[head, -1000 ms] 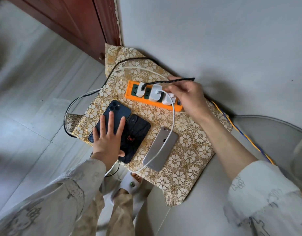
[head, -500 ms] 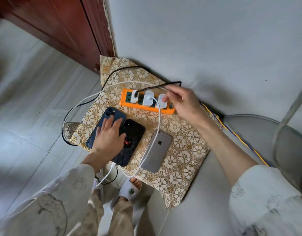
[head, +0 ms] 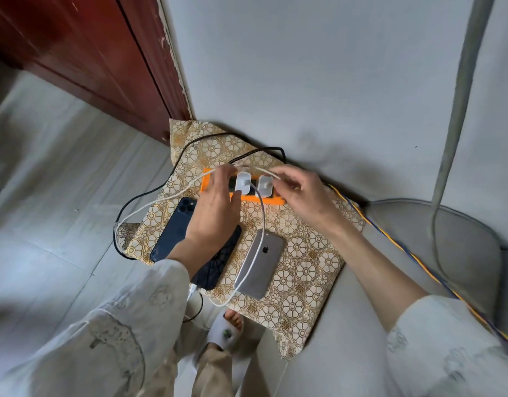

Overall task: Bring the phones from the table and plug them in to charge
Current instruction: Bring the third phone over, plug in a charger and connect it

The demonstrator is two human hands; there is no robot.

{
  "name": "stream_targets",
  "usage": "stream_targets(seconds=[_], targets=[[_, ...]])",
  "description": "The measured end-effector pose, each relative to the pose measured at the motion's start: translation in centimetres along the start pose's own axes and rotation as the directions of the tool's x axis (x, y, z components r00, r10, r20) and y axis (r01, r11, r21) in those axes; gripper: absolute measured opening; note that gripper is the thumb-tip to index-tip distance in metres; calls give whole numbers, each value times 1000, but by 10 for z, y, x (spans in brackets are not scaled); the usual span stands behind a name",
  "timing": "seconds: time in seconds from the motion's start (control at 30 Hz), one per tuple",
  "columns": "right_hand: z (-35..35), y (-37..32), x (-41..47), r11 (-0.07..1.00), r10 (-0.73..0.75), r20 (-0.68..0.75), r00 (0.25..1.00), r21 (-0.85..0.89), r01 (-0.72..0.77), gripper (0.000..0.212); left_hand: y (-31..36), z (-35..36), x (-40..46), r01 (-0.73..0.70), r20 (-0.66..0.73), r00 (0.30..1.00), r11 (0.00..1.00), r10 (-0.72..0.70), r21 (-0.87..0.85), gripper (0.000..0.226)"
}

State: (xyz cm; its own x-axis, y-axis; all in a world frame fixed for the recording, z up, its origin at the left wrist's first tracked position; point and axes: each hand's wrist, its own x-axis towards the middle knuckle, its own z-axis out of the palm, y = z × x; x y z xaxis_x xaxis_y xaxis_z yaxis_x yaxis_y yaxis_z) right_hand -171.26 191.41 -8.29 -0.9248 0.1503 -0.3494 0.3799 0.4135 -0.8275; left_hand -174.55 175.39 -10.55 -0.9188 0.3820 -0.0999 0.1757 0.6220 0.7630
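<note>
Phones: three lie side by side on your gold floral-patterned cushion (head: 304, 262): a dark blue phone (head: 175, 227) nearest its left edge, a black-cased phone (head: 218, 262) in the middle, a silver phone with an apple logo (head: 261, 262) to the right, all back-up.
Power strip: your orange power strip (head: 247, 197) sits near the cushion's far edge, by the grey wall (head: 333, 81), with two white charger plugs (head: 244, 181) showing in it.
Left hand: your left hand (head: 215, 207) reaches over the blue and black phones, fingers extended onto the strip's left end; it covers part of both phones.
Right hand: your right hand (head: 301, 193) is at the strip's right end, fingers pinching a white cable (head: 264, 222).
Cables: that cable trails across the silver phone's back; a black braided cable (head: 247, 156) loops behind the strip.
Surroundings: a dark red wooden door (head: 89, 53) stands at the far left corner; a grey sandalled foot (head: 227, 330) shows below the cushion's near edge.
</note>
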Motion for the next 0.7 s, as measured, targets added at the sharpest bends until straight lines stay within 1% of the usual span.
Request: stream_targets(seconds=[0.03,0.1,0.17,0.2,0.23,0.3,0.37,0.43,0.47,0.53,0.63,0.7], targets=[[0,-2,-2,999,5,20,1000,47,-6,20,3,-1,2,-14,10,1000,1000,14,-19,39],[-1,-7,-6,982,43,47,998,182,-51,17,8,-3,6,-42,68,997,999,42,0,47],[-4,-10,-9,921,108,57,993,369,-121,16,12,-5,9,-23,106,994,998,16,64,43],[-5,-10,-12,886,133,51,990,440,-142,23,12,-7,9,-13,106,994,994,1,110,39],[-5,-8,-14,859,154,46,987,487,-157,28,12,-9,9,-20,98,995,986,4,164,35],[-4,-2,-19,827,187,25,982,535,-171,25,12,-15,5,-97,84,993,960,77,264,30],[-1,0,-24,806,213,1,977,564,-177,34,12,-18,0,-219,95,975,923,198,317,27],[3,-2,-26,815,222,-26,975,554,-171,35,13,-19,-2,-318,128,948,893,292,319,28],[4,-4,-26,826,221,-43,974,539,-164,33,13,-18,-2,-330,144,943,894,300,303,27],[5,-7,-25,837,231,-76,970,524,-158,29,14,-18,1,-291,147,955,919,260,265,25],[8,-10,-27,876,246,-120,962,452,-168,18,14,-17,7,-276,134,960,907,245,319,21],[12,-10,-31,909,245,-211,946,389,-149,13,17,-19,13,-278,125,960,898,250,340,17]])
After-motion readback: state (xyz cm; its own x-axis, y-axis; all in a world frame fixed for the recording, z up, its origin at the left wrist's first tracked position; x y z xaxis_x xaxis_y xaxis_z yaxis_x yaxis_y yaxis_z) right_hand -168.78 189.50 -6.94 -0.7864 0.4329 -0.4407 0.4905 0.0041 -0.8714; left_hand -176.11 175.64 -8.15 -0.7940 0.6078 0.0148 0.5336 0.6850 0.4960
